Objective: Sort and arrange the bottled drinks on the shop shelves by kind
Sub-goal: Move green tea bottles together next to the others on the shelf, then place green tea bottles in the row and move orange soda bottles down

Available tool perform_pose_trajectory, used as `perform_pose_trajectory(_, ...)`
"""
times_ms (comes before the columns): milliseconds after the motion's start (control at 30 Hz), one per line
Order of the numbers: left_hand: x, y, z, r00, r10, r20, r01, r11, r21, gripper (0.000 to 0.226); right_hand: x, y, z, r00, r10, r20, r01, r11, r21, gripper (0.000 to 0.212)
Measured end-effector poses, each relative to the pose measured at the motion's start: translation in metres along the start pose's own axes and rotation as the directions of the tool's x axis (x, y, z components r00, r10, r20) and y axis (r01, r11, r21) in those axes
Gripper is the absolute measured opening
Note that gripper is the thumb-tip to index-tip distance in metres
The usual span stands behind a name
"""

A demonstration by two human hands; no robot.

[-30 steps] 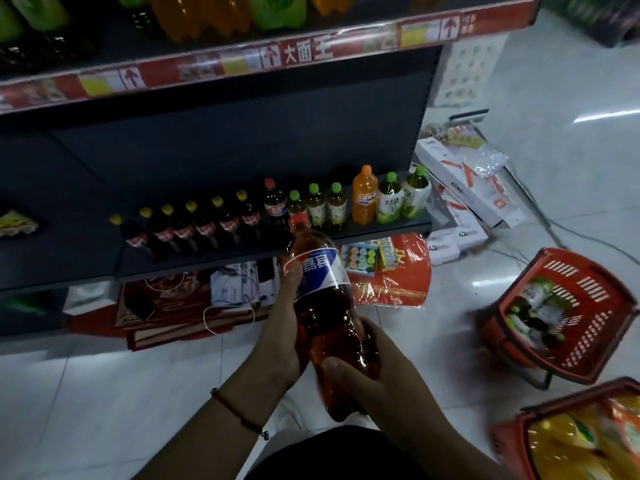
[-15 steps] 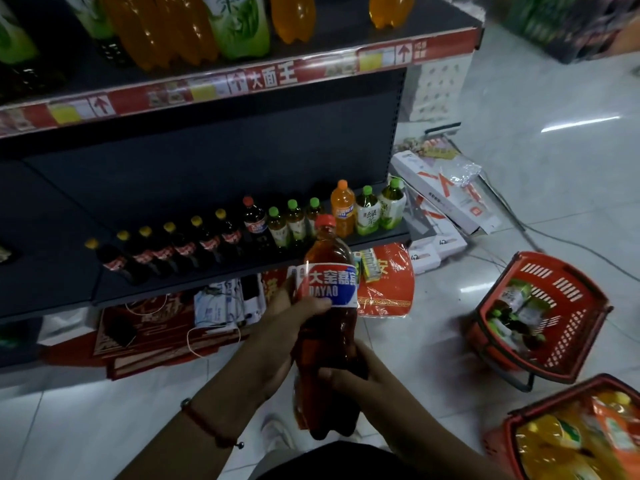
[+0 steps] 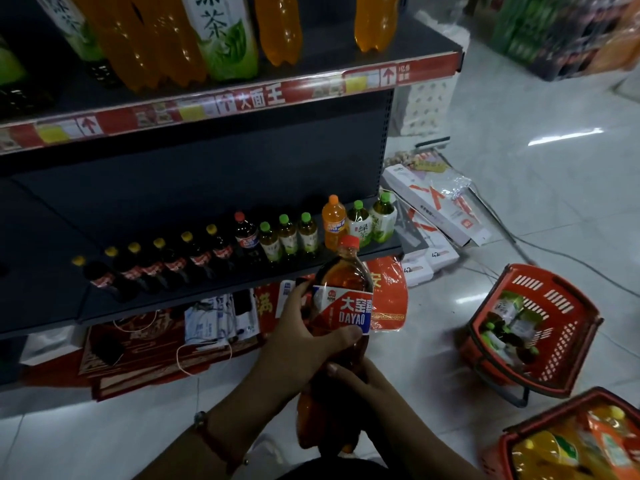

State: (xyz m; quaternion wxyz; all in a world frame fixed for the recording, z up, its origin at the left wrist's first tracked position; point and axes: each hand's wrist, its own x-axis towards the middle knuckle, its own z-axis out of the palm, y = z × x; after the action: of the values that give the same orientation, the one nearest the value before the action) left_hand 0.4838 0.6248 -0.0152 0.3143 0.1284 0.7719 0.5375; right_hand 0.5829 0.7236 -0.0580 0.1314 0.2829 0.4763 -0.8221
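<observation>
Low in front of the shelves, the left hand [image 3: 304, 337] wraps the label band of a big bottle [image 3: 341, 327], thumb across its front; the right hand [image 3: 367, 386] grips the lower body. Amber-brown drink, red cap, red-white-blue DAYAO label, held tilted above the floor [image 3: 519, 237], before the lower shelf [image 3: 194, 292] with its row of small bottles [image 3: 214, 254]

1. I see a large bottle [image 3: 341, 306]: amber drink, red cap, red-white-blue DAYAO label, roughly upright, held in front of the lower shelf [image 3: 207, 289].
2. Small bottles [image 3: 221, 251] stand in a row on that shelf.
</observation>
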Motion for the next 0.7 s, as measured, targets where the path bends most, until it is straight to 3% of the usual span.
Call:
perform_pose_trajectory(67,0.001,-0.006,-0.003,1.000,0.009,-0.009,-0.009,1.000,-0.026,0.082,0.004,-0.001,-0.004,0.999,-0.019,-0.028,0.017,0.999,-0.046,0.055)
perform_pose_trajectory(167,0.003,-0.019,-0.009,1.000,0.015,-0.012,-0.016,0.999,-0.028,0.087,0.011,-0.004,-0.009,0.996,-0.058,-0.070,0.048,0.988,-0.144,0.044)
perform_pose_trajectory(400,0.022,-0.058,-0.041,0.995,0.092,0.028,-0.093,0.995,0.033,0.067,0.046,-0.005,-0.012,0.987,-0.107,-0.121,0.064,0.948,-0.313,0.060)
perform_pose_trajectory(567,0.081,-0.111,-0.087,0.981,0.195,-0.014,-0.183,0.943,0.277,0.065,0.114,0.004,-0.008,0.988,-0.084,-0.128,0.022,0.905,-0.424,0.101)
perform_pose_trajectory(700,0.166,-0.160,-0.128,0.936,0.346,-0.066,-0.246,0.776,0.580,0.074,0.195,0.027,-0.014,0.986,-0.100,-0.135,0.042,0.926,-0.376,0.112)
